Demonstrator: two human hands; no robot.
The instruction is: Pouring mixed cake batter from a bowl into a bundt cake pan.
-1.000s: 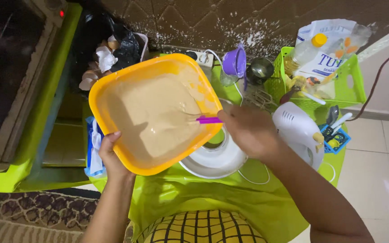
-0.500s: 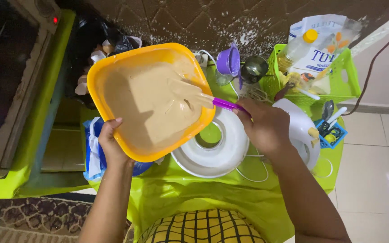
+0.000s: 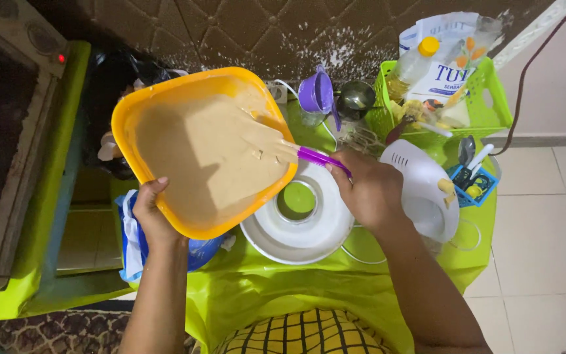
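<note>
Tilting over the white ring mould (image 3: 299,226), the orange bowl (image 3: 165,105) holds tan batter, while the mould shows only green cloth through its centre hole. Since half a second ago, we see the spatula (image 3: 276,147) lying flatter across the batter. Our left hand (image 3: 150,216) grips the bowl's near rim from beneath; our right hand (image 3: 369,190) is clenched round the spatula's purple handle.

The orange bowl (image 3: 165,98) is glossy plastic holding smooth, matt beige batter (image 3: 211,157). The white ring mould (image 3: 296,229) looks smooth and plastic, on a shiny, creased lime-green plastic tablecloth (image 3: 283,288). The far basket (image 3: 486,105) is green plastic.
</note>
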